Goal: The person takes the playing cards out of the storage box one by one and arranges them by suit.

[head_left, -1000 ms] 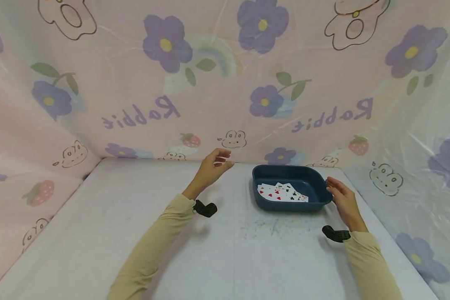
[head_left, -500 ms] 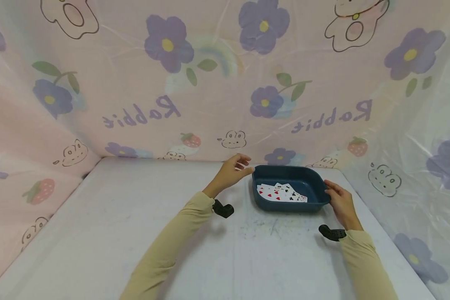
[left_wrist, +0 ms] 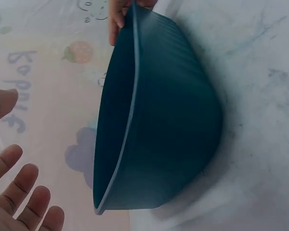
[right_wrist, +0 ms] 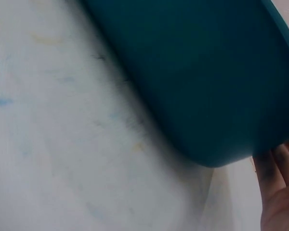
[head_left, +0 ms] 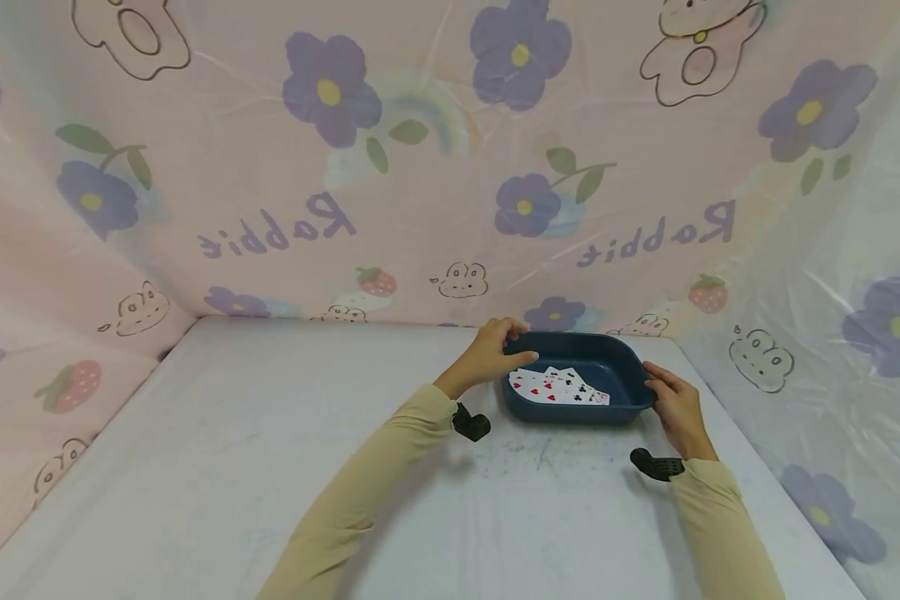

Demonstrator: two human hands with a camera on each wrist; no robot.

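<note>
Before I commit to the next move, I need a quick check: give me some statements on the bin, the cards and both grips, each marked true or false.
1. The cards lie in the bin. True.
2. The bin is upside down. False: its open side faces up.
3. The right grip touches the bin's right end. True.
4. All the cards lie face down. False: several show their faces.
5. The left grip holds nothing. True.
6. The bin is bright red. False: it is dark blue.
</note>
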